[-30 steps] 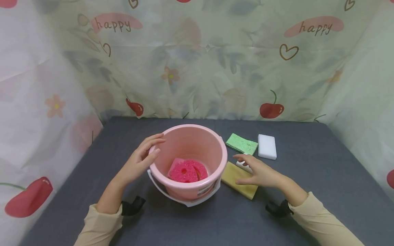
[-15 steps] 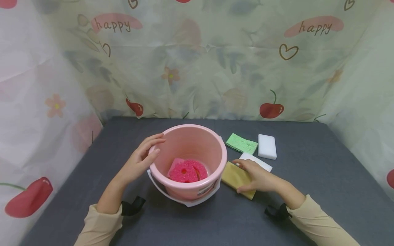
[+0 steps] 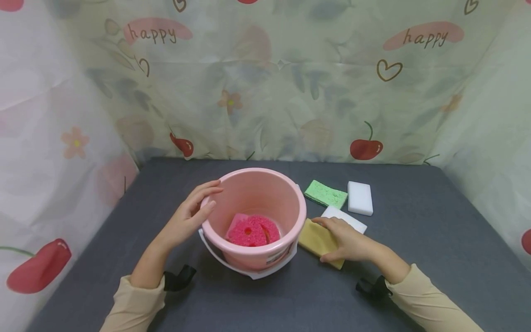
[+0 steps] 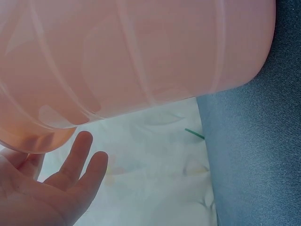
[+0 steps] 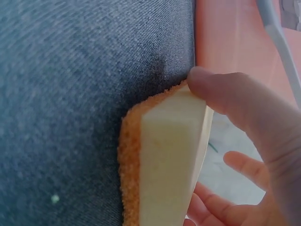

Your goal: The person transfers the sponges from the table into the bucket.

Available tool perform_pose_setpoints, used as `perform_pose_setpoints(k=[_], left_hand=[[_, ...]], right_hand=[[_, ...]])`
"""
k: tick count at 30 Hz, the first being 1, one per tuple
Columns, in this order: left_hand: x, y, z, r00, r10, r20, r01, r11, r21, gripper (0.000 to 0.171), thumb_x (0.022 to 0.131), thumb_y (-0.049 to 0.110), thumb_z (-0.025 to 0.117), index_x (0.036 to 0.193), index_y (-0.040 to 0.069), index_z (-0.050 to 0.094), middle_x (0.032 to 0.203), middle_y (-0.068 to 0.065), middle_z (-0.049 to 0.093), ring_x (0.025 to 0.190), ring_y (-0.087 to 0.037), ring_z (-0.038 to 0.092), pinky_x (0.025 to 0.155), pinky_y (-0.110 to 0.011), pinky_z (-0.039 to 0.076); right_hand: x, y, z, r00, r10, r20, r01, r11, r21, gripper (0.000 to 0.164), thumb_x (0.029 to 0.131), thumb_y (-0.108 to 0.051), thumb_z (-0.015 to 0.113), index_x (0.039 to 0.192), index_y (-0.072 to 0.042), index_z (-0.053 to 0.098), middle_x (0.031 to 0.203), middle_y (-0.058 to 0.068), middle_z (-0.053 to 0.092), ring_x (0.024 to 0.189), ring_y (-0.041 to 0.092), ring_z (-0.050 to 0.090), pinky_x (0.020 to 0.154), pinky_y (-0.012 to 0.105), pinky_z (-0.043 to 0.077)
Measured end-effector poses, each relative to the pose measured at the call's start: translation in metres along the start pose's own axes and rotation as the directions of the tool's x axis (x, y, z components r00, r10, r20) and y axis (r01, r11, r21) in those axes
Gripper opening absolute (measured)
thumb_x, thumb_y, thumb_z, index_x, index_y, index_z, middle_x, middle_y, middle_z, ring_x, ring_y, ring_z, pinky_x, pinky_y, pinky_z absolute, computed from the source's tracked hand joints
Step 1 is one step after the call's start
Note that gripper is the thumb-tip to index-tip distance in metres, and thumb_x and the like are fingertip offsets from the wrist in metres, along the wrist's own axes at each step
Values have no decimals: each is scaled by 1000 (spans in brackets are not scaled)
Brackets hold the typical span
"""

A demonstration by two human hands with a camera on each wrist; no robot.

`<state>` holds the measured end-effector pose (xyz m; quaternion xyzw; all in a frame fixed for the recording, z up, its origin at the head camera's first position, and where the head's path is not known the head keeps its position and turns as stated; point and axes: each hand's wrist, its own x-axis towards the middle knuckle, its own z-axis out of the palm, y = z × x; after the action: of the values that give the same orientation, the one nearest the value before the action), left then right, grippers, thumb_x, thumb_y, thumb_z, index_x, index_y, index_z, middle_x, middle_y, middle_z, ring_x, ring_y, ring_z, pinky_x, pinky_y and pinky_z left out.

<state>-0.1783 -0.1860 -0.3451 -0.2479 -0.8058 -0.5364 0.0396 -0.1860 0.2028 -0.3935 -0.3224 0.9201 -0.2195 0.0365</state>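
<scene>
A pink bucket (image 3: pixel 255 184) stands on the table, with pink sponges (image 3: pixel 253 230) lying at its bottom. My left hand (image 3: pixel 188 216) holds the bucket's left rim; in the left wrist view two fingers (image 4: pixel 94 174) are off the wall. To the bucket's right lies a yellow sponge (image 3: pixel 315 237), and its orange-brown scrubbing layer (image 5: pixel 130 155) faces the table in the right wrist view. My right hand (image 3: pixel 346 240) grips this sponge from above, thumb at the near edge and fingers at the far one. The fingertips on the far side are partly hidden.
Just behind the yellow sponge lies a white sponge (image 3: pixel 346 218). Farther back are a green sponge (image 3: pixel 326 193) and another white sponge (image 3: pixel 360 198). The bucket's white handle (image 3: pixel 253 275) hangs down at its front. Printed curtains (image 3: pixel 282 92) border the dark table (image 3: pixel 265 304).
My right hand has come down onto the yellow sponge and closed on its edges, uncovering the white sponge behind. The left hand and the bucket have not moved.
</scene>
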Motion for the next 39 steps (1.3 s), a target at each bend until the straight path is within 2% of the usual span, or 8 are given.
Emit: perform_pose_setpoints(k=[8,15,23,31,39], left_hand=[[0,0,0,1000,2,2,-2,1000,5,36,94,9,49,130,3,49,147,-8,35,129,-5,34,93,-9,39],[0,0,0,1000,9,0,-9,1000,2,36,94,8,49,129,2,50,147,-8,35,128,-2,35,94,-9,39],[-1,0,0,1000,5,2,-5,1000,6,36,94,8,49,130,3,49,147,-8,35,132,-19,33,94,-9,39],[0,1,0,1000,7,5,-7,1000,-1,36,94,11,49,130,3,49,147,-7,35,131,-13,34,94,-9,40],[0,0,-1,1000,7,9,-7,1000,8,36,94,11,50,130,4,50,147,-7,35,132,-21,33,94,-9,39]], right_hand=[[-1,0,-1,999,-24,-33,24,1000,-15,79,66,-29,80,131,-2,45,119,10,59,100,20,52,87,37,41],[-1,-2,-7,999,-5,-52,7,999,40,77,67,-27,80,131,-2,44,116,13,57,102,24,53,84,35,44],[-2,-5,-13,997,34,-69,-29,997,69,77,68,-26,80,133,-6,43,119,10,56,106,25,52,84,37,46],[-2,-6,-19,989,8,-151,1,998,55,74,68,-21,79,131,-3,45,121,13,55,105,26,53,86,42,46],[0,-6,-24,979,-14,-205,19,999,26,69,70,-22,79,128,0,48,121,15,57,103,26,54,86,43,45]])
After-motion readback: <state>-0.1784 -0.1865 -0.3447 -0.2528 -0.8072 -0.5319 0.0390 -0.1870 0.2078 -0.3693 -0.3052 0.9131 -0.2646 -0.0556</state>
